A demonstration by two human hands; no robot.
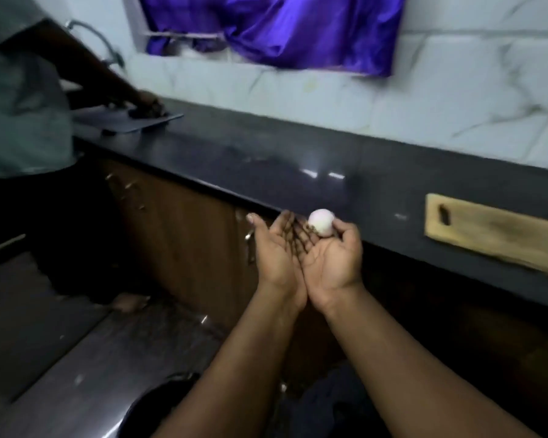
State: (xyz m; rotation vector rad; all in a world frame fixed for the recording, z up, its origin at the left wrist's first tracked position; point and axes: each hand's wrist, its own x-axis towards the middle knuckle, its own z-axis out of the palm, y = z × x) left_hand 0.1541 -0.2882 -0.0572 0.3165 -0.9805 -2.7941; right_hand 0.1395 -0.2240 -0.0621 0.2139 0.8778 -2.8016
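A small peeled pale onion (320, 222) sits at the fingertips of my right hand (331, 251), whose thumb and fingers curl round it. My left hand (274, 248) lies palm up beside the right one, edge to edge, fingers fairly straight and nothing in it. Both hands hover in front of the edge of the dark counter (345, 184), above the brown cabinet doors.
A wooden cutting board (494, 232) lies on the counter to the right. At the far left another person (23, 99) works at a grey board (130, 121) near a tap (98, 36). A purple cloth (298, 26) hangs over the window. A dark round bin (159, 406) stands on the floor below.
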